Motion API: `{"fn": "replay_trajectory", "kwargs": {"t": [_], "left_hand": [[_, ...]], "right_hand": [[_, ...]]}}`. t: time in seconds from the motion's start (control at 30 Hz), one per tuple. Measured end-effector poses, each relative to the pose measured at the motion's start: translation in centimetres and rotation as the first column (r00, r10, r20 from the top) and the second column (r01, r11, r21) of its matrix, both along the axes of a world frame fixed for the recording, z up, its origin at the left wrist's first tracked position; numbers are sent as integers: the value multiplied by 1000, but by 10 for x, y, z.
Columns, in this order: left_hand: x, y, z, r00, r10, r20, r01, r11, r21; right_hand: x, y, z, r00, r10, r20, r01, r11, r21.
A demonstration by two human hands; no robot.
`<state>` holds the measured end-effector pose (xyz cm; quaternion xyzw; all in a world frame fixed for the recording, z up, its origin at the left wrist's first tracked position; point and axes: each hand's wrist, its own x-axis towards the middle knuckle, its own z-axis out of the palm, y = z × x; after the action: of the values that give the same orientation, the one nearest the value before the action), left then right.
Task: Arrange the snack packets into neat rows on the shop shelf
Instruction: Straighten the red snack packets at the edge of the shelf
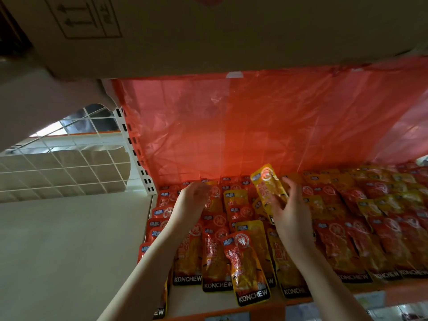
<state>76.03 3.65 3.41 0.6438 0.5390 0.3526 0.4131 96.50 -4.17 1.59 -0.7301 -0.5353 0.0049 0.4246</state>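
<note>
Red and yellow snack packets marked KONCHEW lie overlapping in rows across the shop shelf. My right hand holds one yellow packet tilted up above the rows, near the shelf's middle. My left hand reaches to the back left of the shelf, its fingers curled over a red and yellow packet lying there. A red packet lies askew on top of the front row, between my forearms.
A red plastic sheet hangs behind the shelf. A cardboard box sits overhead. A white slotted upright and wire mesh stand at the left. Price tags line the shelf's front edge.
</note>
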Motion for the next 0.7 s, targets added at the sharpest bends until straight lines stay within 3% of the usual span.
{"fn": "replay_trajectory", "kwargs": {"t": [0.2,0.37,0.43,0.57,0.7], "left_hand": [[-4,14,-13,994,49,-102,-43,997,57],[3,30,-15,980,96,-172,-88,995,50],[7,34,-16,973,112,-202,-105,993,49],[16,42,-19,953,137,-271,-120,990,80],[21,58,-22,910,92,-404,-90,996,23]], "right_hand": [[26,-7,-10,964,-181,195,200,976,-86],[26,-9,-5,937,-269,222,322,911,-257],[22,-4,3,948,-238,210,285,931,-229],[-2,17,17,987,-32,160,59,985,-162],[-34,41,13,969,196,151,-162,964,-213]]}}
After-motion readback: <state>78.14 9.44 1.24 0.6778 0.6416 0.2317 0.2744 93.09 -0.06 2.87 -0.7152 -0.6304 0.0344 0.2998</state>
